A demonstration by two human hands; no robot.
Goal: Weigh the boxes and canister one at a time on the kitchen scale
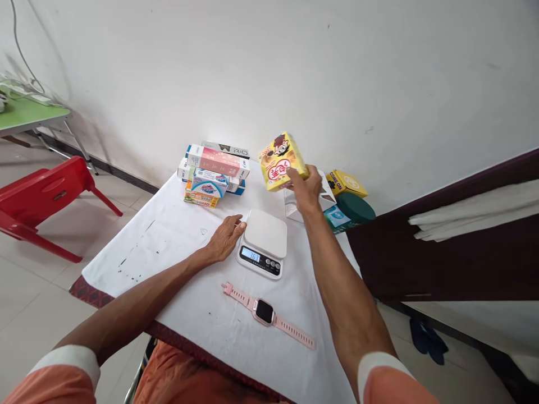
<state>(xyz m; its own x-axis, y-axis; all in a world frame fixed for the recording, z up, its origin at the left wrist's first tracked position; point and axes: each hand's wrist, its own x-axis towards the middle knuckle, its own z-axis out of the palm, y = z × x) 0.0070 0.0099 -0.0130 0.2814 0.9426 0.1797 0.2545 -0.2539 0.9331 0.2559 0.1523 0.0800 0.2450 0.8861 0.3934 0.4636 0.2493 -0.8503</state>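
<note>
My right hand (305,188) grips a yellow snack box (281,161) with a cartoon face, held in the air just beyond a white kitchen scale (264,242). The scale's platform is bare and its display shows digits. Resting on the white tablecloth (168,247), my left hand (225,237) lies against the scale's left edge with its fingers curled loosely and nothing in them. A pink smartwatch (266,312) lies flat in front of the scale.
A stack of several toothpaste and soap boxes (213,172) sits at the table's far left. Behind my right hand are a white box (290,206), a yellow box (345,182) and green items (356,209). A red plastic chair (46,196) stands left; a dark cabinet (421,252) right.
</note>
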